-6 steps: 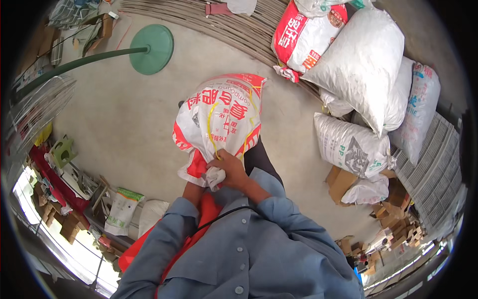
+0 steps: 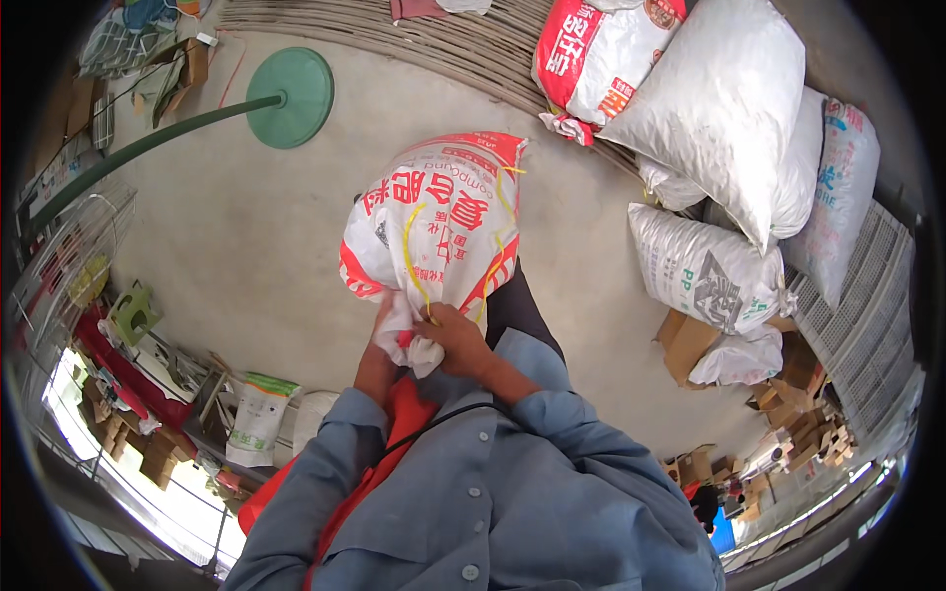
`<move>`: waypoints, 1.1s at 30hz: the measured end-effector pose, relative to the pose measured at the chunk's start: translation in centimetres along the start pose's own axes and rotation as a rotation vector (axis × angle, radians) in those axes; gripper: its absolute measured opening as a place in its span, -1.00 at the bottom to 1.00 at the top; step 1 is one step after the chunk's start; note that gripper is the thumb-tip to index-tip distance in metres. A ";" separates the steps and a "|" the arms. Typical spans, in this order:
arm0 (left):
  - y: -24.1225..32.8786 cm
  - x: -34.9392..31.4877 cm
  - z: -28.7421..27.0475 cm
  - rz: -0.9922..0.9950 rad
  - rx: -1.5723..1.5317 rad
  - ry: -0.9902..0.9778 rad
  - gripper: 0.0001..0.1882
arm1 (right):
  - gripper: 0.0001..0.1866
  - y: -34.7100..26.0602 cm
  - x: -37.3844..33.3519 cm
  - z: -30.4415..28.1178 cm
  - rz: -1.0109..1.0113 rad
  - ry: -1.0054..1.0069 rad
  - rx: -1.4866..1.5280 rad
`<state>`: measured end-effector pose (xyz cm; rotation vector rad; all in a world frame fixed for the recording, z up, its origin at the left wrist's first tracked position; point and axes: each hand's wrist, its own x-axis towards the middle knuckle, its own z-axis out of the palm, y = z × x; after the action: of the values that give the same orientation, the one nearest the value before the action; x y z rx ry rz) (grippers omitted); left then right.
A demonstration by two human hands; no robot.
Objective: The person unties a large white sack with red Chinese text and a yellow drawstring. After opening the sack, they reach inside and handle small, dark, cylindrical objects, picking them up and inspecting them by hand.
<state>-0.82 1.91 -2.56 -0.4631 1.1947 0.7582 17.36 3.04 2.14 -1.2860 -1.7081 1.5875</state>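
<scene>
Head view: the right hand is clasping the bunched neck of a red-and-white sack at the centre of the frame.
A yellow cord is running down to its fingers; the left hand is reaching behind the neck, its grip impossible to tell; white sacks are lying at upper right.

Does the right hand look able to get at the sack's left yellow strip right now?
Probably yes: the right hand is at the gathered neck of the sack, beside that yellow strip's lower end, with nothing visible between them.
</scene>
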 end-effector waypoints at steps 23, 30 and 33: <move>0.5 -2.6 1.5 -0.316 0.560 0.058 -0.61 | -0.34 2.2 -3.3 -0.5 1.126 0.026 1.291; 0.3 -3.0 0.3 -0.111 1.483 0.007 -0.64 | -0.36 4.5 1.7 3.7 0.960 -0.052 1.236; -0.6 -3.0 0.8 -0.113 1.930 -0.007 -0.57 | -0.39 4.6 2.0 4.3 0.926 -0.036 1.001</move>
<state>-0.34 1.21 0.51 1.0615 1.3398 -0.6595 14.23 2.10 -3.61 -1.4754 -0.0544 2.4435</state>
